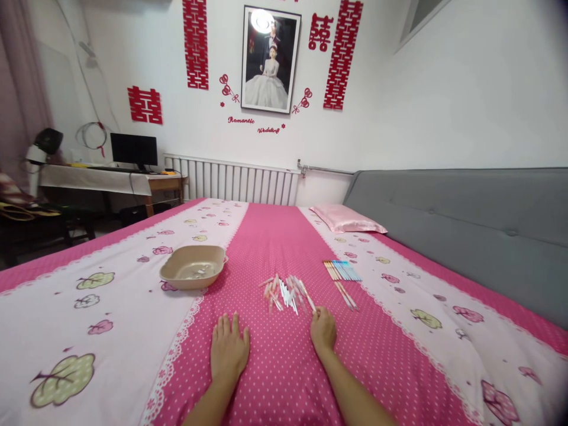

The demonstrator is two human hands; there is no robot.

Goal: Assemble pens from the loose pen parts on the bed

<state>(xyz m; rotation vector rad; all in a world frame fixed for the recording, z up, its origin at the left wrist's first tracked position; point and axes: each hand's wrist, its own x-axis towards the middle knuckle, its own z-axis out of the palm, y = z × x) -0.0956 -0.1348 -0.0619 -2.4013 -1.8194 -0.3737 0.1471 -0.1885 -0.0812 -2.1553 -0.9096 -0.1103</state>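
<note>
My left hand [229,346] lies flat on the pink dotted bedspread [275,367], fingers stretched out, holding nothing. Closed around one end of a slim, pale pen [309,297] is my right hand [323,331]; the pen's other end points away toward a loose pile. That pile has clear and pinkish tube pieces [271,293] and white sticks [287,296], too small to make out exactly. To the right, a neat row of beige and blue pens [342,270] lies side by side. Two pinkish pens [346,296] rest just below the row.
A beige plastic basin [193,260] with small shiny pieces [202,272] inside sits left of the pile. A pink pillow [348,219] lies farther back, beside the grey headboard [465,219]. Beyond the bed stand a desk [95,177] with a monitor [134,151] and a radiator [235,180].
</note>
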